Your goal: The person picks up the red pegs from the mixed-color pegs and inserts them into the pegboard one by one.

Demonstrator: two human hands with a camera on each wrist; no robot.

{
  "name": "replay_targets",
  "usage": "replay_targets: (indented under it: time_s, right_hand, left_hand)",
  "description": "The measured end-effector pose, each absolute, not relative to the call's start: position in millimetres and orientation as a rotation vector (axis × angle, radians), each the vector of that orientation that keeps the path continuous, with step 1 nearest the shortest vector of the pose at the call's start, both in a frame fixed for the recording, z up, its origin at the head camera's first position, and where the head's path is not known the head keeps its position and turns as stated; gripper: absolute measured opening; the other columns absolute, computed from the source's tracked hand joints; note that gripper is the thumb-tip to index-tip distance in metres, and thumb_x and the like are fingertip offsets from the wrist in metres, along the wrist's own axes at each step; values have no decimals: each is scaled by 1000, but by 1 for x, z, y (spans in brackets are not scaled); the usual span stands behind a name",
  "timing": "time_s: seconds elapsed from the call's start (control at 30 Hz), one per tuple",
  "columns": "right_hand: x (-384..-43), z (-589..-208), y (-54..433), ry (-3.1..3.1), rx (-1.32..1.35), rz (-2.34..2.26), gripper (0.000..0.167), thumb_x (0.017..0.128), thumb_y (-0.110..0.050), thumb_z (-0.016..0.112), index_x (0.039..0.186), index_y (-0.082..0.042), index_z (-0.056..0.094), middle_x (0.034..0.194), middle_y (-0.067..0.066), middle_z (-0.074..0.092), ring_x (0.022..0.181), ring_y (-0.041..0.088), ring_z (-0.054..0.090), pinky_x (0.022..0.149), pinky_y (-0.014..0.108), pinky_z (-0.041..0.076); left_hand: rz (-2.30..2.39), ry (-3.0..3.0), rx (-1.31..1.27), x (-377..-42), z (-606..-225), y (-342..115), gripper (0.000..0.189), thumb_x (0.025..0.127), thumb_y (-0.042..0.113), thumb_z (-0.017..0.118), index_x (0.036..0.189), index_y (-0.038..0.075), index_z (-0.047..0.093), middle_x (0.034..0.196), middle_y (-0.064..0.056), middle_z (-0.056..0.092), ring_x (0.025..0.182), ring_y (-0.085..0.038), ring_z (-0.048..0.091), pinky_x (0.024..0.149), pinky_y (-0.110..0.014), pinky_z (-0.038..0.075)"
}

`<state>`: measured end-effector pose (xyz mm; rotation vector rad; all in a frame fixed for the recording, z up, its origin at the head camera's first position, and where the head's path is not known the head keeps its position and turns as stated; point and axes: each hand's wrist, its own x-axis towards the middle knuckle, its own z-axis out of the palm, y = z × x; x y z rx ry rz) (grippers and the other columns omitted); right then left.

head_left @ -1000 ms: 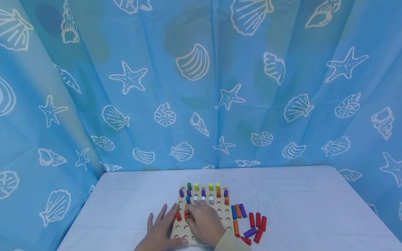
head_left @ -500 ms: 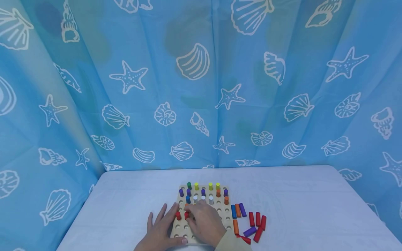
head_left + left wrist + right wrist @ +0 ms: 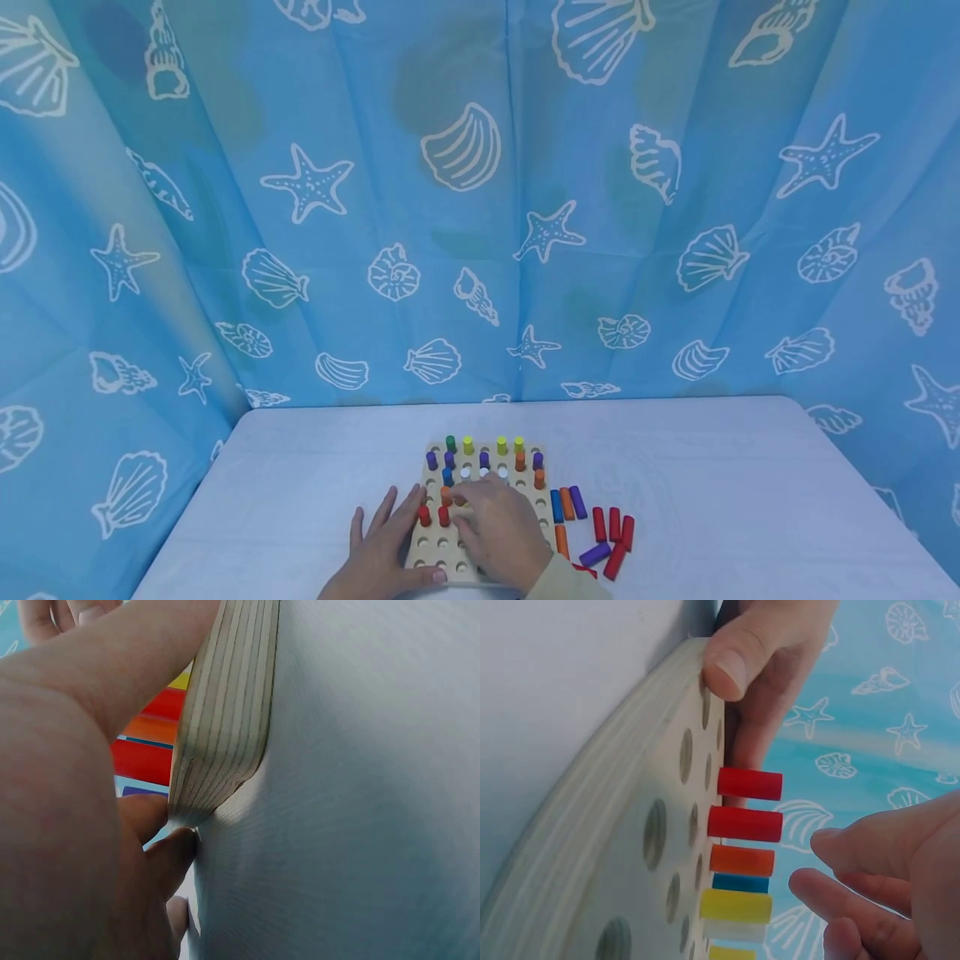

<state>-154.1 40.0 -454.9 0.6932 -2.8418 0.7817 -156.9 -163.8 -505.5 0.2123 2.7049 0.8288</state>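
Note:
A wooden pegboard (image 3: 431, 556) lies on the table, with coloured pegs upright in some holes. My left hand (image 3: 378, 552) rests along its left side, fingers straight and spread, thumb on the front-left corner. In the right wrist view that thumb (image 3: 731, 664) lies on the board's edge. Two red pegs stand side by side, a left one (image 3: 424, 516) and a right one (image 3: 444, 516). Behind the right one is an orange peg (image 3: 446, 497). My right hand (image 3: 506, 527) hovers over the board, thumb and fingers apart with nothing between them, and hides part of the holes.
Right of the board lie loose pegs: a blue one (image 3: 557, 506), an orange one (image 3: 567, 504), purple ones (image 3: 596, 553) and several red ones (image 3: 615, 562). A white cloth covers the table (image 3: 712, 500). A blue shell-print curtain (image 3: 480, 208) hangs behind it.
The right red peg, earlier tilted at my right fingertips, came upright in its hole. My right hand has let go and moved slightly right. The left hand stays in place.

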Motion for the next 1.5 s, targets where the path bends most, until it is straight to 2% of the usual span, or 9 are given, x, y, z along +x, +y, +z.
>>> replay_targets:
  time_s: [0.33, 0.57, 0.67, 0.9, 1.13, 1.37, 1.5]
  right_hand:
    - [-149, -446, 53, -2878, 569, 858, 30, 93, -26, 74, 121, -17, 72, 104, -7, 73, 95, 12, 64, 84, 39, 59]
    - [-146, -440, 66, -2890, 548, 845, 30, 92, -25, 75, 119, -15, 72, 104, -6, 74, 102, 19, 68, 87, 46, 59]
    - [-144, -440, 72, -2875, 540, 850, 30, 91, -23, 75, 120, -15, 72, 99, -7, 73, 96, 16, 67, 82, 43, 59]
    - [-143, -437, 85, -2885, 436, 813, 29, 88, -24, 79, 115, -15, 73, 95, -8, 71, 96, 17, 67, 84, 42, 60]
    - [-144, -435, 99, -2882, 380, 777, 25, 87, -23, 79, 111, -17, 73, 91, -9, 69, 80, 7, 59, 70, 29, 57]
    - [-141, -436, 113, -2848, 360, 803, 22, 86, -20, 80, 107, -15, 74, 86, -11, 67, 72, 8, 53, 60, 22, 49]
    - [-141, -438, 120, -2879, 325, 760, 26, 86, -21, 80, 110, -15, 74, 86, -12, 66, 69, 5, 47, 58, 20, 46]
  left_hand:
    - [859, 2696, 217, -156, -506, -166, 119, 67, 74, 77, 159, 13, 31, 161, -13, 34, 151, -44, 9, 111, -75, -10]
    - [845, 2699, 194, -157, -504, -165, 120, 67, 74, 77, 159, 12, 31, 161, -13, 35, 151, -44, 9, 111, -75, -10]
    - [846, 2694, 191, -157, -505, -166, 120, 67, 74, 77, 159, 12, 31, 161, -13, 34, 152, -44, 9, 111, -74, -10]
    - [843, 2684, 173, -158, -507, -166, 120, 66, 73, 78, 159, 14, 30, 161, -12, 33, 152, -43, 8, 111, -74, -11]
    - [853, 2672, 153, -159, -505, -166, 120, 65, 71, 80, 159, 15, 30, 162, -12, 33, 152, -43, 6, 111, -73, -14]
    - [860, 2663, 147, -158, -503, -164, 120, 65, 70, 81, 159, 14, 30, 162, -12, 33, 152, -43, 5, 111, -73, -14]
    - [864, 2658, 138, -158, -502, -163, 120, 65, 69, 81, 159, 14, 31, 162, -13, 33, 152, -42, 5, 111, -72, -14]
